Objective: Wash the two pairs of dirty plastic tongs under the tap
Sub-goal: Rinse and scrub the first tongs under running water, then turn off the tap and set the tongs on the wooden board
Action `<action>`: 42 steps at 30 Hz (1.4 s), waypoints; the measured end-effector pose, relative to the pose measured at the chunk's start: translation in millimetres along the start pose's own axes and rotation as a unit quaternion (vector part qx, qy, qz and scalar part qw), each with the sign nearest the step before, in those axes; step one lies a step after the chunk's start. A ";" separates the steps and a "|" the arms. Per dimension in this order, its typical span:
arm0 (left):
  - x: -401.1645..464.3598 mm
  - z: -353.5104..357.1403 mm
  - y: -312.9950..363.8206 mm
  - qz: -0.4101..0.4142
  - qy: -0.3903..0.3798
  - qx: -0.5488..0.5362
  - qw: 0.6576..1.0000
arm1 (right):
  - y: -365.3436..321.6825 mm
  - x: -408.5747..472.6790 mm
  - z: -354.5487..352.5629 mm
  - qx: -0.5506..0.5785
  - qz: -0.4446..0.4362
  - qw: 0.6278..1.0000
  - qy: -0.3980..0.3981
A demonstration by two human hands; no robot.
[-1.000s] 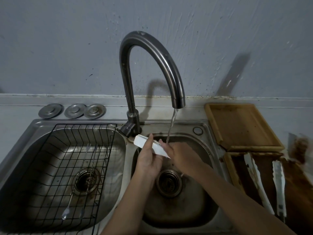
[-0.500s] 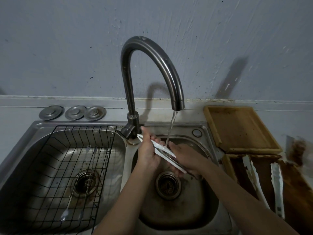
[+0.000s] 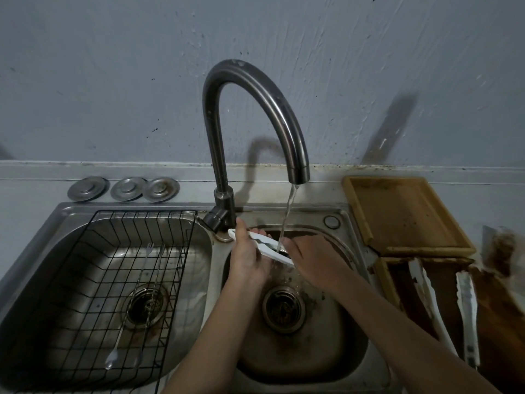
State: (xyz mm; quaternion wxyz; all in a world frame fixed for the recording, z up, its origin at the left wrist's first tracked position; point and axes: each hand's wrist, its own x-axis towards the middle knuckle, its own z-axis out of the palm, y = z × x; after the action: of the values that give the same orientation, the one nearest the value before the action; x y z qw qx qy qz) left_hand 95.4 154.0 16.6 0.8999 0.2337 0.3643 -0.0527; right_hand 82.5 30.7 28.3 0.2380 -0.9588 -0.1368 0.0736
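One pair of white plastic tongs (image 3: pixel 268 247) lies across the right sink basin (image 3: pixel 335 351), right under the running stream from the tap (image 3: pixel 298 169). My left hand (image 3: pixel 250 258) grips the tongs near their hinge end. My right hand (image 3: pixel 315 258) covers and holds their tip end, which is hidden beneath it. A second pair of white tongs (image 3: pixel 431 302), smeared with brown, rests spread apart on a dirty wooden tray (image 3: pixel 383 277) to the right of the sink.
The left basin (image 3: pixel 37 280) holds a black wire rack (image 3: pixel 93 297) with two thin metal utensils on it. Three metal discs (image 3: pixel 127 188) lie behind it. A wooden board (image 3: pixel 403 214) sits at the back right. The drain (image 3: pixel 284 307) is below my hands.
The tongs have slid a little along the stream and my right hand has moved up over their tip end. The view has shifted slightly down.
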 end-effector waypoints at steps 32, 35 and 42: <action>16.7 -22.8 62.0 0.319 0.193 0.770 0.518 | 3.5 -28.7 24.0 0.109 0.037 0.988 0.107; 13.0 -27.0 60.3 0.316 0.180 0.791 0.492 | 16.0 -34.2 33.7 0.027 0.157 0.987 -0.021; 3.3 -29.2 43.6 0.335 0.124 0.642 0.679 | 27.7 -44.3 30.8 0.004 0.173 0.978 -0.116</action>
State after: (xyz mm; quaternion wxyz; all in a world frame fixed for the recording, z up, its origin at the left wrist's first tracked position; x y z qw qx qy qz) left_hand 91.0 206.2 12.8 0.4334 0.8647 0.2466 0.0604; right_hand 40.2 7.4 -8.5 0.2076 -0.9520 0.0042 0.2249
